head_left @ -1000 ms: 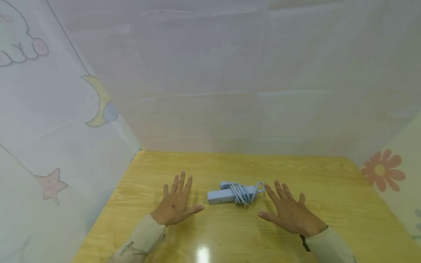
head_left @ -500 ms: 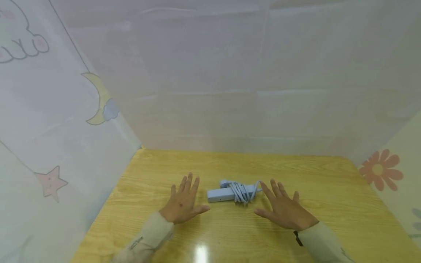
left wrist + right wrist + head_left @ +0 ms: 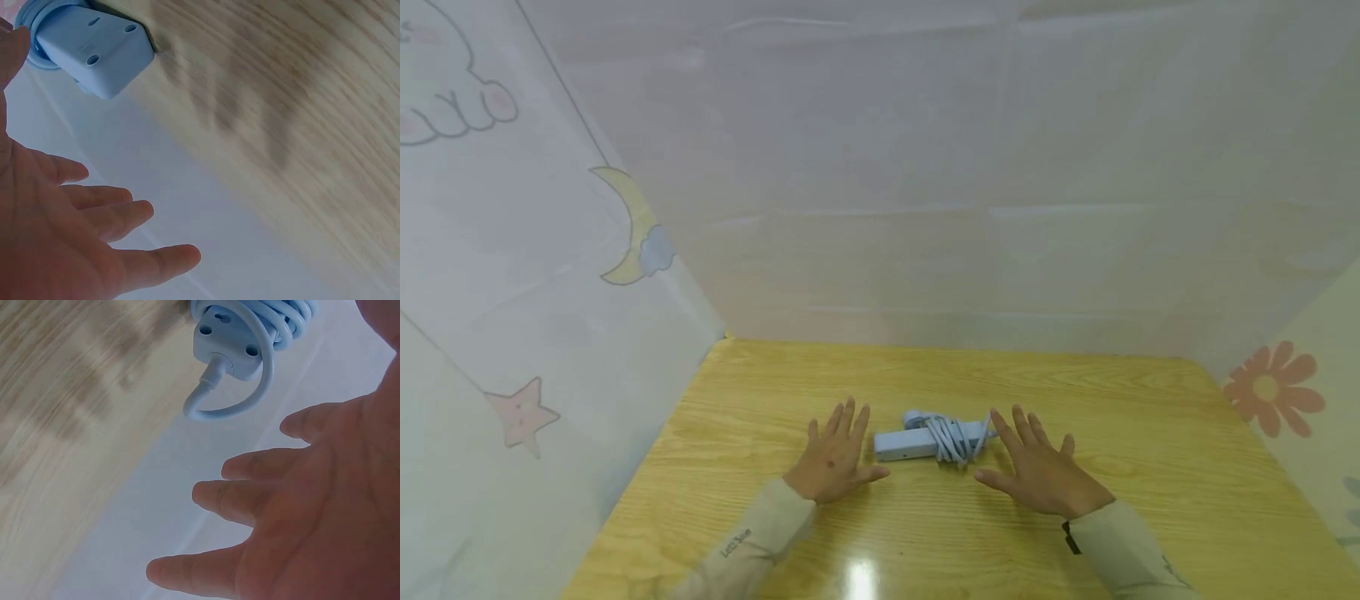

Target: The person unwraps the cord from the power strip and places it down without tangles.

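A pale blue-white power strip (image 3: 904, 445) lies on the wooden table, its cord (image 3: 951, 438) wound in several loops around the right part. The plug (image 3: 913, 418) rests behind the strip. To the left of it my left hand (image 3: 831, 465) is spread with straight fingers, apart from the strip. On the other side my right hand (image 3: 1041, 471) is spread too, its fingertips close to the cord's end; the right wrist view shows a gap between that hand and the cord loop (image 3: 247, 403). In the left wrist view the strip's bare end (image 3: 103, 53) faces the palm. Neither hand holds anything.
The yellow wooden table (image 3: 880, 533) reaches back to a pale sheet wall (image 3: 880, 183). Printed sheets stand at both sides, with a moon (image 3: 632, 225) and star (image 3: 523, 414) on the left and a flower (image 3: 1273, 387) on the right.
My left hand has moved right, closer to the power strip. My right hand has shifted a little left toward the cord. The strip lies in the same place.
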`<state>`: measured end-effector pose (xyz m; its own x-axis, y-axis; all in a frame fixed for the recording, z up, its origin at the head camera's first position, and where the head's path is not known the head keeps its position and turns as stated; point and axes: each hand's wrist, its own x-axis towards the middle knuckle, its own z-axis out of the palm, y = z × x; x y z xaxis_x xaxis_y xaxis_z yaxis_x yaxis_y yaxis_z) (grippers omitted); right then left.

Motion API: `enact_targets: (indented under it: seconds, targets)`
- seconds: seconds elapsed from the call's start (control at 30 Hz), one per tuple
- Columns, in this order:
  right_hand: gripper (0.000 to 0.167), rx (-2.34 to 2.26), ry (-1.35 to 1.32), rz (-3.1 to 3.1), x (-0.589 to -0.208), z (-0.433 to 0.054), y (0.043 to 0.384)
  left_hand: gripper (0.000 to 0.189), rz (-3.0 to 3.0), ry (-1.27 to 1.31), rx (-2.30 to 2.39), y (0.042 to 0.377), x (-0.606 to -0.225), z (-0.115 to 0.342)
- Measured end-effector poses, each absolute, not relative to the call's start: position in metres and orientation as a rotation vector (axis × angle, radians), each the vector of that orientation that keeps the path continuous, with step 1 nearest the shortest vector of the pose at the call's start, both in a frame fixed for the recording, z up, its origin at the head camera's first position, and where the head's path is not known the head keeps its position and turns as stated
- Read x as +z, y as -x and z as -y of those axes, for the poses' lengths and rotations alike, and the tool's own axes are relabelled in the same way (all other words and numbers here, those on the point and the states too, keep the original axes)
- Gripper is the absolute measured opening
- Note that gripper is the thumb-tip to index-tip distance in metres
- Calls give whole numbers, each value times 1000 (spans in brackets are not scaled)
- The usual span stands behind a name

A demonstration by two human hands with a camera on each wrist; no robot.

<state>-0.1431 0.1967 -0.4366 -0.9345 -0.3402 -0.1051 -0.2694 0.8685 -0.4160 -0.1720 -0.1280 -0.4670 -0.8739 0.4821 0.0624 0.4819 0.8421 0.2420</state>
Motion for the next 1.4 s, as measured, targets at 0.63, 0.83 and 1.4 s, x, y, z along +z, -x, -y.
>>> enact_targets:
  seconds: [0.63,0.83,1.4]
  targets:
    - [97,-557,459,-2901,-451,-194,152,87,-2978,-725,437,180,-488,116]
    - [99,-556,449,-2904,-455,-193,155,85,-2983,-730,439,182,-492,113]
    - [96,-586,457,-2921,-458,-189,157,65,-3048,-803,268,184,-491,102]
